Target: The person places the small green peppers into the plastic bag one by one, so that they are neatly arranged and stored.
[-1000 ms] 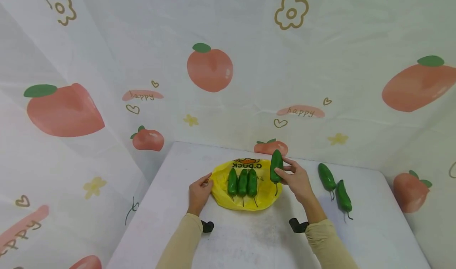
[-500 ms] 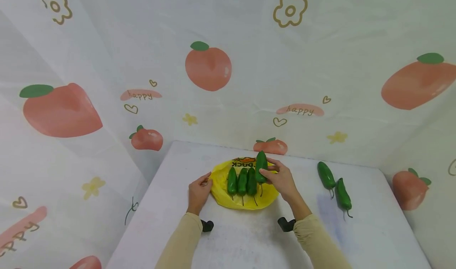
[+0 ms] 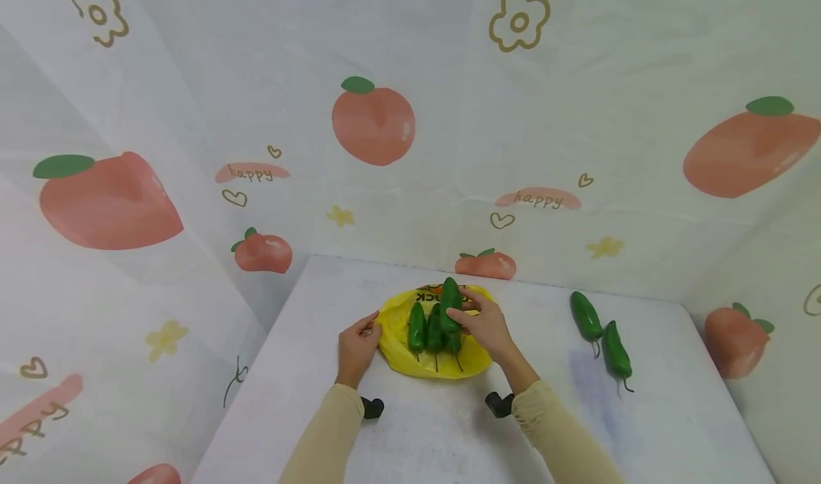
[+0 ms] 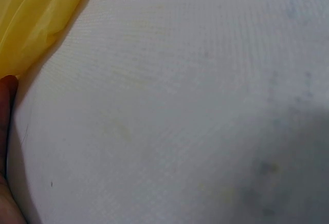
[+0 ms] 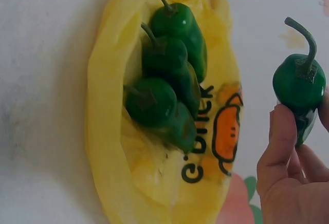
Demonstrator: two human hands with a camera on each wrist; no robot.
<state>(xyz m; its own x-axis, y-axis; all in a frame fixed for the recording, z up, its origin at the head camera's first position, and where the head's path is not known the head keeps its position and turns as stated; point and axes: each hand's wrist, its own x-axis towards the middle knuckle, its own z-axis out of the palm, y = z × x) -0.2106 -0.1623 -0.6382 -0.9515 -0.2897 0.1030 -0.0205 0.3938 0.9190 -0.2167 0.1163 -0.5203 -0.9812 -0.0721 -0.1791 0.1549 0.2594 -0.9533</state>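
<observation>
A yellow plastic bag (image 3: pixel 471 365) lies spread on the table with its mouth open, and three green peppers (image 3: pixel 417 329) sit side by side inside. At its left edge my left hand (image 3: pixel 356 350) pinches the rim; the left wrist view catches only a fingertip beside the yellow plastic (image 4: pixel 38 16). My right hand (image 3: pixel 489 329) holds another green pepper (image 3: pixel 451 304) by its sides, raised over the bag and in front of the rightmost pepper. In the right wrist view this held pepper (image 5: pixel 298 82) has its curved stem upward, between thumb and fingers.
Two more green peppers, one farther back (image 3: pixel 586 316) and one nearer (image 3: pixel 617 351), lie on the white table (image 3: pixel 436 434) to the right. A fruit-printed cloth (image 3: pixel 410 206) hangs behind and at the sides.
My right hand has carried its pepper leftward, from the bag's right edge to over the peppers in the bag. My left hand has stayed at the rim.
</observation>
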